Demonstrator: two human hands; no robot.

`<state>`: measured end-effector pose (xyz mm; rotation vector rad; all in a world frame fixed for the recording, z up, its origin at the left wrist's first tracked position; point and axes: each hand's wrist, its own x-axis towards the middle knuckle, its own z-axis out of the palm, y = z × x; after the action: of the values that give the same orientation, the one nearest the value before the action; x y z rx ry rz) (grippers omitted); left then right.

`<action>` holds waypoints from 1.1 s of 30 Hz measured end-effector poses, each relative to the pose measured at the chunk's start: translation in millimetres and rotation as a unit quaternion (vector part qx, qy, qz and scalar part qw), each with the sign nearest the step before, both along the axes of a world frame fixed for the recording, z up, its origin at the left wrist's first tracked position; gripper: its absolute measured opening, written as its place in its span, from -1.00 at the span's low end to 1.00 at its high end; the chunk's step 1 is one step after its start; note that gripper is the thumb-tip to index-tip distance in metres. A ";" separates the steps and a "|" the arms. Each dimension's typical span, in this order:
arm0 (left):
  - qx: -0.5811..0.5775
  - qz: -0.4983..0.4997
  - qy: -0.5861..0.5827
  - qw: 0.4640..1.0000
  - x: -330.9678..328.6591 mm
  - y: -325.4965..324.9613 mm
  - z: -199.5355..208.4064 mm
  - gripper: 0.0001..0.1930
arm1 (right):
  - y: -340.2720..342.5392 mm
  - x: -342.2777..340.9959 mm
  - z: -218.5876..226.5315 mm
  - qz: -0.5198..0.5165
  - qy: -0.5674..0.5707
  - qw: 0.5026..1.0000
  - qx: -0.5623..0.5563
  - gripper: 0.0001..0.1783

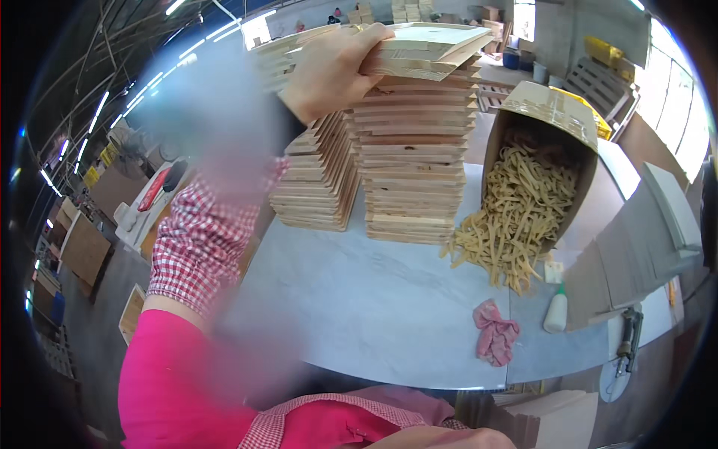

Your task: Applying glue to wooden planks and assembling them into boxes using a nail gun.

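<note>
My left hand reaches up to the top of a tall stack of pale wooden pieces. Its thumb and fingers grip the near left corner of the topmost piece, a shallow wooden tray with a raised rim. This tray sits slightly askew over the pieces below. Left of the tall stack stands a second pile of wooden pieces, partly behind my arm. Bare skin shows at the bottom edge; whether it is my right hand or forearm I cannot make out, and no fingers show there.
A cardboard box lies tipped, spilling tan rubber-like strips onto the grey table. Nearby are a crumpled pink cloth, a white bottle, a stack of grey boards and a dark metal tool.
</note>
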<state>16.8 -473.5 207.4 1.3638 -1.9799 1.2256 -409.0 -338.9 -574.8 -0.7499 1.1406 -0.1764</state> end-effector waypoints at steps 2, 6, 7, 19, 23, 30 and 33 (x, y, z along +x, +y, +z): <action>-0.025 -0.033 -0.013 0.999 -6.8 0.5 -6.6 -0.49 | 11.2 -17.6 -2.8 -0.018 -0.003 1.000 0.023 -0.46; -0.079 -0.065 -0.037 0.994 -25.8 35.4 -14.8 -0.47 | -2.1 22.5 183.3 0.244 0.193 0.853 -0.419 -0.65; -0.073 -0.050 -0.022 0.996 -28.7 55.9 -18.8 -0.48 | -3.0 26.7 204.2 0.253 0.194 0.848 -0.424 -0.65; -0.161 -0.356 0.670 0.631 -132.4 269.9 -158.2 -0.44 | 16.8 64.0 383.6 0.067 -0.101 0.758 -0.641 -0.67; -0.175 -0.367 0.820 0.402 -153.1 326.8 -278.4 -0.39 | -10.7 74.9 451.2 0.034 0.004 0.716 -0.698 -0.43; -0.138 -0.338 0.925 0.108 -189.6 370.2 -409.6 -0.42 | -74.1 177.1 405.3 0.071 -0.020 0.405 -0.911 -0.64; -0.123 -0.309 0.939 0.093 -196.6 365.3 -428.5 -0.40 | -113.3 213.4 367.4 0.168 0.023 0.383 -0.908 -0.65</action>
<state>-179.8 -108.1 -221.1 0.4446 0.0863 -0.8336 -195.6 -452.1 -207.4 -2.9345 0.2781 -1.1800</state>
